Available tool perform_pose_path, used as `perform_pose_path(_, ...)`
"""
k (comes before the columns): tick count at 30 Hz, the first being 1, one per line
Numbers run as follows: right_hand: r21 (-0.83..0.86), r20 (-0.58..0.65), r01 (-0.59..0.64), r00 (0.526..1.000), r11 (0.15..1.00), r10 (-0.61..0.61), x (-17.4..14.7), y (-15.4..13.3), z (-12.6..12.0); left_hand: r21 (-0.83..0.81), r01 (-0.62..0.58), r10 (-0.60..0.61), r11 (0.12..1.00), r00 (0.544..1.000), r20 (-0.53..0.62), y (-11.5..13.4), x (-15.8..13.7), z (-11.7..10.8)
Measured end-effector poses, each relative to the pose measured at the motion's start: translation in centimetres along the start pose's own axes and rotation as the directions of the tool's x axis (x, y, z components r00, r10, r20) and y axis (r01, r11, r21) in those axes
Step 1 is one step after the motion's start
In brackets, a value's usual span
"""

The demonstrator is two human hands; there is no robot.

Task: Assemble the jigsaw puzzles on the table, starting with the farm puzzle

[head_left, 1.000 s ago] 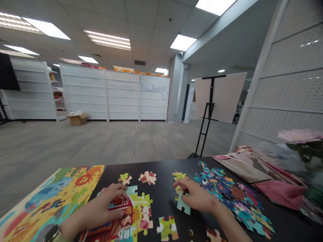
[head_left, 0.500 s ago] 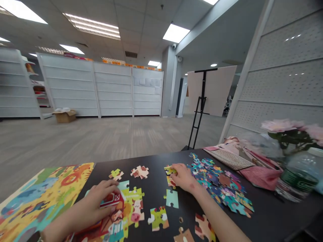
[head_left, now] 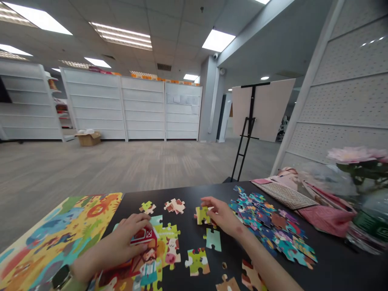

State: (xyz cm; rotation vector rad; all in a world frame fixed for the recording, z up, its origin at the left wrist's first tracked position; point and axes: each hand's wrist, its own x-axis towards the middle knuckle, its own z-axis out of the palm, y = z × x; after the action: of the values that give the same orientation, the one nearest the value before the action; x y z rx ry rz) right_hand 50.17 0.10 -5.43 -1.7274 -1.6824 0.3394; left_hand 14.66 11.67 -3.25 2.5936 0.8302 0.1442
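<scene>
My left hand (head_left: pixel 121 244) lies spread over the joined part of a jigsaw puzzle (head_left: pixel 165 234), which shows a red barn, a cow and a bearded figure. Between the thumb and fingers of my right hand (head_left: pixel 222 216) is a yellow-green puzzle piece (head_left: pixel 201 215), tilted up from the table. Just below that hand sits a pale teal piece (head_left: pixel 213 239). A green piece with white and red spots (head_left: pixel 197 262) lies nearer to me. Brown pieces (head_left: pixel 228 284) are at the front edge of the view, one partly hidden by my right forearm.
A heap of blue and purple puzzle pieces (head_left: pixel 269 222) spreads to the right. Small piles of pieces (head_left: pixel 175 206) lie farther back. At left is a colourful picture sheet (head_left: pixel 69 226). A pink pouch (head_left: pixel 321 214), plastic bottle (head_left: pixel 368 226) and flowers (head_left: pixel 354 155) stand right.
My right hand has raised and tilted the yellow-green piece, its index finger now stretched out. My left hand stays on the joined puzzle. The whole view has shifted slightly left.
</scene>
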Motion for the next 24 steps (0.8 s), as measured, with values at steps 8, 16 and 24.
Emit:
perform_pose_path(8, -0.125, -0.043, 0.024, 0.999, 0.992, -0.030, -0.4, -2.7, 0.6, -0.020, 0.023, -0.023, 1.000, 1.000, 0.019, 0.3, -0.1, -0.1)
perform_pose_path(16, -0.255, 0.055, 0.026, 0.998, 0.967, -0.012, -1.5, -5.1, 2.7, -0.036, 0.016, -0.016, 0.999, 1.000, -0.005, 0.1, -0.2, 0.0)
perform_pose_path(24, -0.168, 0.139, 0.021, 0.990, 0.985, 0.003, -2.1, -5.9, 2.2, -0.047, -0.024, 0.022, 0.999, 0.999, -0.030, 0.3, -0.3, -0.2)
